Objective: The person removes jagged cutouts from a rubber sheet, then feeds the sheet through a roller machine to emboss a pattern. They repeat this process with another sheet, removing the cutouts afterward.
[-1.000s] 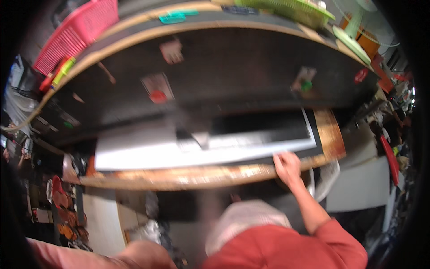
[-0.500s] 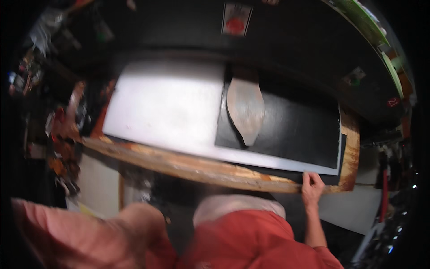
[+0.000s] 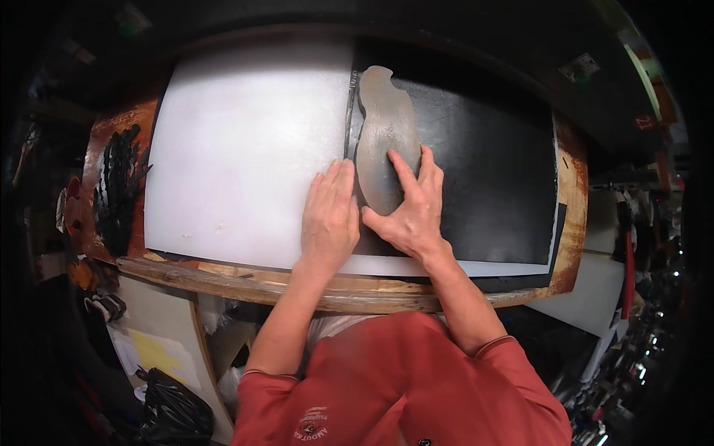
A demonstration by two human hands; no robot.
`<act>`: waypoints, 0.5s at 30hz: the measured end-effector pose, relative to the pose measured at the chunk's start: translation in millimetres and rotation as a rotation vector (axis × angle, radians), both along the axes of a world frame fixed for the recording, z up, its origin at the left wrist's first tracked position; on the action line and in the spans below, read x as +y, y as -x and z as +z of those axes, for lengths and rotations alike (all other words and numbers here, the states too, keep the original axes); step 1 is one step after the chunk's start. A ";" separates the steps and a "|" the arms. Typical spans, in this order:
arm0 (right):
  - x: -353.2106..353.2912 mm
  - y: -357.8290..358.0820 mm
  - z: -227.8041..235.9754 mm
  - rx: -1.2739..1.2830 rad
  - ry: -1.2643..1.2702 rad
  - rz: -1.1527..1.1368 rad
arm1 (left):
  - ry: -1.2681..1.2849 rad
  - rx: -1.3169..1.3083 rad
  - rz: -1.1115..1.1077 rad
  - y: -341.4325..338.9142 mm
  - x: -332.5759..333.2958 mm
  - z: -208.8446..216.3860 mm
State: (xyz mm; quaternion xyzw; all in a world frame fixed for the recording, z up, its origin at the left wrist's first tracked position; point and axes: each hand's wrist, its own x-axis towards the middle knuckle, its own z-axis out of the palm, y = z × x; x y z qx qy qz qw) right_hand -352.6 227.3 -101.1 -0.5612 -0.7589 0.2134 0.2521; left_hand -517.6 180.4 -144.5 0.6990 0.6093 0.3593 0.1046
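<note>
A flat, dull grey-tan, sole-shaped plate [image 3: 385,123], which looks like a cutting die, lies lengthwise on the black sheet [image 3: 483,178], near that sheet's left edge. My right hand [image 3: 416,204] is over its near half. The index finger presses on top, the thumb is by the near left edge and the other fingers are along the right edge, so the hand spans the plate. Beside it, my left hand [image 3: 329,219] rests flat with its fingers straight and close together. It lies on the white board [image 3: 238,156], fingertips at the black sheet's left edge, holding nothing.
A worn wooden rail [image 3: 223,286] runs along the table's front. Dark cut strips [image 3: 117,189] are heaped on the brown surface at the left. A wide dark beam crosses above the far side. A black plastic bag [image 3: 175,409] stands below at the left.
My right hand has moved from the table's front edge onto the sole-shaped plate. The left has come from close to the camera down onto the white board. The plate's visible outline and angle differ.
</note>
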 end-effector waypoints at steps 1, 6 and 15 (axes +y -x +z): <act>3.5 -6.6 5.2 0.052 0.036 0.037 | -0.007 0.045 -0.017 2.7 -1.2 -0.7; 25.5 -84.4 28.2 1.060 0.532 -0.013 | -0.020 0.067 -0.031 2.2 2.4 7.1; -2.3 -110.2 -13.2 0.000 -0.103 -0.141 | -0.021 0.114 -0.003 -2.8 3.1 1.9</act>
